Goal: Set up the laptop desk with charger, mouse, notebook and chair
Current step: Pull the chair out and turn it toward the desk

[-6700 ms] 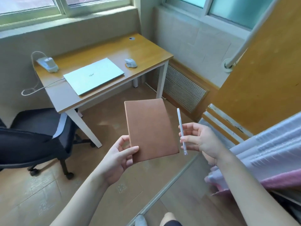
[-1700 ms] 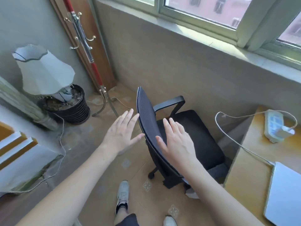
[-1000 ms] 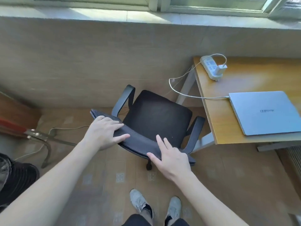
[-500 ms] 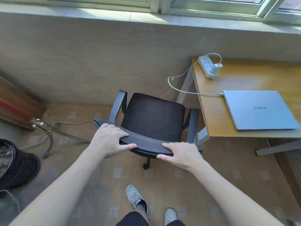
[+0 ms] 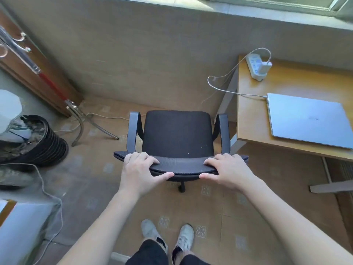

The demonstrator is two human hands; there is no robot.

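A black office chair (image 5: 177,136) stands in front of me, its seat facing the wall. My left hand (image 5: 140,172) grips the left part of the backrest's top edge, and my right hand (image 5: 228,172) grips the right part. To the right is the wooden desk (image 5: 254,119), with the chair's right armrest close to its corner. A closed silver laptop (image 5: 307,119) lies on the desk. A white charger (image 5: 264,66) sits in a white power strip (image 5: 255,68), and its cable runs to the laptop. Mouse and notebook are out of view.
A coat stand (image 5: 80,119) with metal legs stands at the left by a wooden panel. A black basket (image 5: 44,146) holding a lamp sits on the floor at far left. A loose cord (image 5: 47,190) trails over the floor. My feet (image 5: 168,236) are right behind the chair.
The chair has turned so its back squarely faces me and its seat points at the wall. Both hands have closed fully around the backrest's top edge, spread further apart.
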